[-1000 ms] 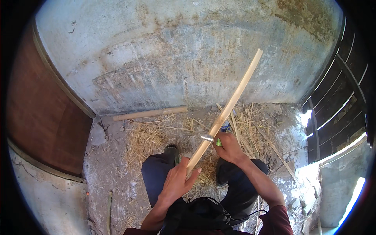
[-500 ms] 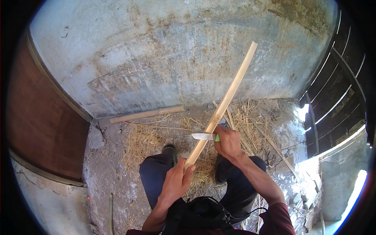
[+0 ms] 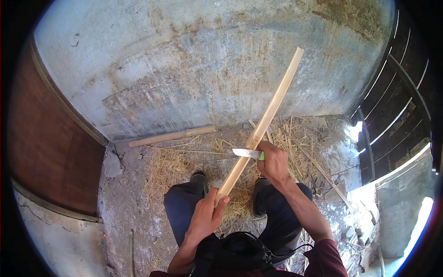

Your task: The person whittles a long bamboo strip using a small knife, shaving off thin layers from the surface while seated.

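A long split bamboo strip (image 3: 273,105) slants up and to the right in front of me, its pale inner face showing. My left hand (image 3: 206,215) is closed around the near, lower end, with the thumb along its right side. In my right hand (image 3: 275,162) is a knife (image 3: 248,153), gripped by its green handle. The blade lies across the middle of the strip, just below a node, with its tip out past the left edge. Most of the handle is hidden by my fingers.
Straw-like shavings (image 3: 168,168) and thin split strips (image 3: 323,173) litter the floor between and beyond my feet. A round bamboo pole (image 3: 172,136) lies along the base of the stained wall (image 3: 184,69). A brown panel (image 3: 55,138) stands left, dark slats (image 3: 397,101) right.
My right hand and the knife have moved slightly up and to the right along the strip. My left hand and the bamboo strip stay nearly still.
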Action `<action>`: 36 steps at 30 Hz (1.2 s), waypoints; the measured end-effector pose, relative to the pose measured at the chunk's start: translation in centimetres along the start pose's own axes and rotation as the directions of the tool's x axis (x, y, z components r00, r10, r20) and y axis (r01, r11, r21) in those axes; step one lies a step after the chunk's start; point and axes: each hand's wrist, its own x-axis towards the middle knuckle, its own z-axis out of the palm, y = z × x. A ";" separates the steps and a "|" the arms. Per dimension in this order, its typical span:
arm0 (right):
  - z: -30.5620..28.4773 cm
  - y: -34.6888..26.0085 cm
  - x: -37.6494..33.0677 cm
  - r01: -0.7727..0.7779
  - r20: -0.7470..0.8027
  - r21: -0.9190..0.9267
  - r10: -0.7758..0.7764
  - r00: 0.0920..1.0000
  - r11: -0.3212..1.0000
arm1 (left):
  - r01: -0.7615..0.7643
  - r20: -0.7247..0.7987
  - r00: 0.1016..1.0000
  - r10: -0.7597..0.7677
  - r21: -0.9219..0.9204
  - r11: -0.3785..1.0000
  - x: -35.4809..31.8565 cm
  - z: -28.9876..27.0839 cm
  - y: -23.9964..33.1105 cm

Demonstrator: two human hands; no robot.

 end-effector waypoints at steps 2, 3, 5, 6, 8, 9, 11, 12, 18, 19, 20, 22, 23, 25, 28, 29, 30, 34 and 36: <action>0.1 0.0 0.0 -0.005 -0.010 0.001 0.005 1.000 1.000 | -0.016 0.001 1.000 0.016 0.014 1.000 0.0 -0.1 0.0; 0.0 -0.1 0.1 -0.003 -0.010 0.001 0.003 1.000 1.000 | -0.016 -0.001 1.000 0.016 0.014 1.000 0.0 -0.1 -0.1; -0.2 -0.4 0.3 -0.006 0.014 -0.017 0.007 1.000 1.000 | 0.016 0.006 1.000 -0.016 0.020 1.000 -0.2 -0.2 -0.5; 0.0 -0.3 0.3 -0.005 0.014 -0.016 0.006 1.000 1.000 | 0.017 0.004 1.000 -0.017 0.021 1.000 -0.3 -0.3 -0.5; 0.1 0.6 0.3 -0.097 -0.035 -0.047 0.096 0.995 0.994 | 0.028 0.009 1.000 -0.028 0.021 0.999 -0.4 -0.4 -0.4; -0.2 2.0 0.7 -0.097 -0.036 -0.050 0.096 0.995 0.994 | 0.026 0.011 1.000 -0.026 0.019 0.999 -0.6 -0.5 -0.3; -1.5 5.0 1.9 -0.349 -0.142 -0.088 0.335 0.931 0.933 | 0.055 -0.007 0.998 -0.055 -0.028 0.998 -1.5 -1.0 -0.4; -1.8 5.5 1.8 -0.348 -0.141 -0.086 0.334 0.932 0.934 | 0.056 -0.010 0.998 -0.056 -0.027 0.998 -1.9 -1.1 -0.6; -1.9 2.2 1.5 -0.383 0.081 0.324 0.378 0.922 0.865 | 0.104 -0.008 0.995 -0.104 0.023 0.994 -2.2 -1.4 -2.5; -1.9 1.0 1.6 -0.405 0.101 0.419 0.402 0.910 0.813 | 0.089 -0.032 0.996 -0.088 0.022 0.996 -2.1 -1.3 -2.5; -1.7 0.7 1.6 -0.404 0.100 0.419 0.401 0.910 0.813 | 0.074 -0.057 0.996 -0.073 0.021 0.997 -2.1 -1.3 -2.6; -1.5 0.4 1.5 -0.409 0.133 0.516 0.402 0.906 0.752 | 0.090 -0.054 0.995 -0.090 0.004 0.996 -1.9 -1.3 -2.2; -1.3 0.5 1.6 -0.409 0.131 0.515 0.402 0.906 0.753 | 0.107 -0.050 0.993 -0.108 -0.013 0.994 -1.8 -1.2 -2.0; -0.6 0.6 1.7 -0.332 0.073 0.585 0.360 0.930 0.740 | 0.114 -0.047 0.992 -0.114 -0.019 0.993 -1.6 -1.3 -1.8; -1.5 0.3 1.7 -0.549 0.369 0.701 0.428 0.825 0.455 | 0.103 -0.046 0.994 -0.104 -0.024 0.994 -1.7 -1.2 -2.3; -1.5 0.3 1.7 -0.549 0.368 0.701 0.429 0.825 0.455 | 0.082 -0.045 0.996 -0.083 -0.024 0.996 -1.7 -1.1 -2.4; -1.4 0.2 1.8 -0.542 0.363 0.707 0.424 0.830 0.455 | 0.081 -0.043 0.996 -0.082 -0.025 0.996 -1.7 -1.1 -2.5; -0.8 0.5 1.9 -0.482 0.264 0.687 0.432 0.863 0.543 | 0.059 -0.027 0.998 -0.060 -0.026 0.998 -1.9 -0.9 -2.1; -0.9 1.0 1.8 -0.514 0.281 0.697 0.468 0.838 0.500 | 0.068 -0.022 0.997 -0.068 -0.035 0.997 -1.9 -0.9 -1.9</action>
